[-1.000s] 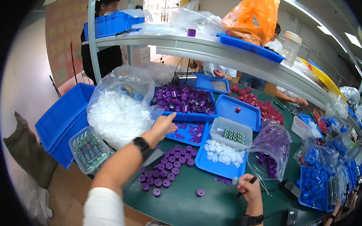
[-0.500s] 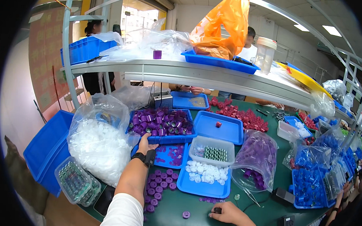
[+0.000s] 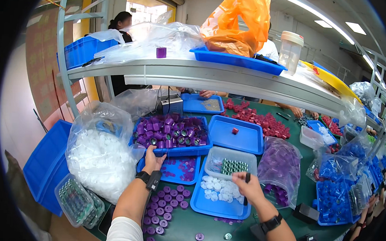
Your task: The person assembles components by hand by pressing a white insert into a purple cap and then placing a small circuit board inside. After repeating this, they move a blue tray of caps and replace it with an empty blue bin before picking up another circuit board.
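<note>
My left hand (image 3: 153, 160) is at the front wall of a blue tray (image 3: 191, 151) heaped with purple cylindrical caps (image 3: 170, 130). Its thumb lies against the tray's side and its fingers curl at the lower edge, partly hidden. Over the front right tray, my right hand (image 3: 250, 190) grips a slim black pen-shaped tool (image 3: 247, 177), held upright. Below it lie white translucent discs (image 3: 220, 189) in a blue tray (image 3: 206, 207). Just beyond that hand stands a clear container (image 3: 215, 156) with small green circuit boards (image 3: 234, 167).
Left, a clear bag (image 3: 101, 159) bulges with white parts. Purple round pieces (image 3: 166, 204) cover the table beside my left forearm. A bag of purple caps (image 3: 280, 164) stands right. Red caps (image 3: 263, 120) lie farther back. A loaded shelf (image 3: 230, 81) spans above; other people's hands work beyond.
My right hand has risen from the table with the black tool and moved over the white discs. My left hand stays at the purple caps' tray. A small round green-white piece now lies near the front.
</note>
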The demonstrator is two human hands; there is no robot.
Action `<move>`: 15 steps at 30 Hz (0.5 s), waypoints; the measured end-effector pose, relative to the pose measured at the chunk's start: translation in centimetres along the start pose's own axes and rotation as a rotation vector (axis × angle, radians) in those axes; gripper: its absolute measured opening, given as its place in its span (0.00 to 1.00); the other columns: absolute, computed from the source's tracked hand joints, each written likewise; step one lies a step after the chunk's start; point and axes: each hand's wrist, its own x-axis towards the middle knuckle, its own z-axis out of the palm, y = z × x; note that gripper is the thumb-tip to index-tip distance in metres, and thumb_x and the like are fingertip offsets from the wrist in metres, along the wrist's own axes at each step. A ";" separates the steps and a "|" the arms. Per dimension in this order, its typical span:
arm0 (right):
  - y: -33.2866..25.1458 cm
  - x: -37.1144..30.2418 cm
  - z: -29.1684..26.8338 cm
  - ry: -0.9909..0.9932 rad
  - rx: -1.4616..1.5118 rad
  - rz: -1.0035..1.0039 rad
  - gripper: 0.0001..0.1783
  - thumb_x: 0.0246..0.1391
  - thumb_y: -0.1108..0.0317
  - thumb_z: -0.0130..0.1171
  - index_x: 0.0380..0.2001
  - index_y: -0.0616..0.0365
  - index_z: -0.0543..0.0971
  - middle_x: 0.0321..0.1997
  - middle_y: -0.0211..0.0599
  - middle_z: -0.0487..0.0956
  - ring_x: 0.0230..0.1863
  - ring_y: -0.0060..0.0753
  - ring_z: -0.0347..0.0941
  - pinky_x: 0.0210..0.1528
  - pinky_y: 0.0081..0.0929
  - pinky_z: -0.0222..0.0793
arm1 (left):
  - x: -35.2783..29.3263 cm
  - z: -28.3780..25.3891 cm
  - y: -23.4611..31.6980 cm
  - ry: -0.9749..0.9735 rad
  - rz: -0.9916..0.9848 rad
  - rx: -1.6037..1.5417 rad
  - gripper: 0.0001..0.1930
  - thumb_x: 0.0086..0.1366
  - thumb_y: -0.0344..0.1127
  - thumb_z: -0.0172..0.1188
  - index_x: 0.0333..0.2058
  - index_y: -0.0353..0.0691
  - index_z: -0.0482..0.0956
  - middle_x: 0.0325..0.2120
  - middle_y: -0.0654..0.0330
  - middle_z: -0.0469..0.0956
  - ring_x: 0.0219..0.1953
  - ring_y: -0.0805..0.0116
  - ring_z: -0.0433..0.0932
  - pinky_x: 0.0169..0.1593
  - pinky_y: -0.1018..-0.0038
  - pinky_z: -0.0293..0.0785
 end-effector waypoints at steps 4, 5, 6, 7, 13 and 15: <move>-0.8 5.8 1.9 -0.031 0.131 0.065 0.17 0.50 0.60 0.61 0.35 0.64 0.76 0.24 0.30 0.72 0.18 0.18 0.63 0.15 0.18 0.55 | -2.2 1.3 0.6 0.014 0.006 0.006 0.12 0.53 0.40 0.54 0.30 0.40 0.65 0.25 0.57 0.71 0.26 0.63 0.74 0.34 0.70 0.77; -0.5 7.6 2.4 0.005 0.145 0.143 0.20 0.49 0.56 0.61 0.33 0.65 0.74 0.24 0.32 0.71 0.16 0.19 0.62 0.14 0.18 0.55 | -2.4 1.5 0.5 0.022 -0.003 0.011 0.12 0.53 0.40 0.54 0.29 0.40 0.66 0.23 0.57 0.71 0.24 0.64 0.74 0.30 0.72 0.78; -0.2 9.2 3.4 0.026 0.161 0.223 0.24 0.49 0.52 0.61 0.31 0.67 0.73 0.23 0.34 0.71 0.15 0.21 0.62 0.13 0.18 0.54 | -2.1 0.7 0.8 0.036 -0.028 0.036 0.12 0.53 0.40 0.54 0.28 0.39 0.66 0.21 0.58 0.71 0.21 0.64 0.74 0.25 0.75 0.77; -0.1 10.5 3.7 0.032 0.162 0.225 0.24 0.49 0.52 0.61 0.31 0.67 0.73 0.23 0.34 0.71 0.15 0.21 0.62 0.13 0.18 0.54 | -2.5 1.2 0.7 0.035 -0.032 0.039 0.12 0.53 0.40 0.54 0.28 0.39 0.66 0.21 0.58 0.71 0.21 0.64 0.74 0.25 0.75 0.77; -0.4 13.7 5.4 -0.019 0.075 0.376 0.33 0.45 0.42 0.61 0.33 0.66 0.67 0.31 0.48 0.73 0.13 0.17 0.57 0.12 0.16 0.52 | -3.2 1.0 1.5 -0.033 0.001 0.005 0.12 0.52 0.39 0.55 0.30 0.39 0.68 0.23 0.58 0.72 0.23 0.65 0.74 0.29 0.73 0.77; -0.4 14.1 4.9 -0.073 0.038 0.378 0.33 0.42 0.41 0.63 0.33 0.63 0.67 0.29 0.46 0.72 0.12 0.17 0.56 0.11 0.15 0.50 | -3.1 1.1 1.9 -0.070 0.022 -0.043 0.12 0.51 0.39 0.56 0.30 0.39 0.68 0.25 0.58 0.72 0.27 0.65 0.74 0.32 0.71 0.76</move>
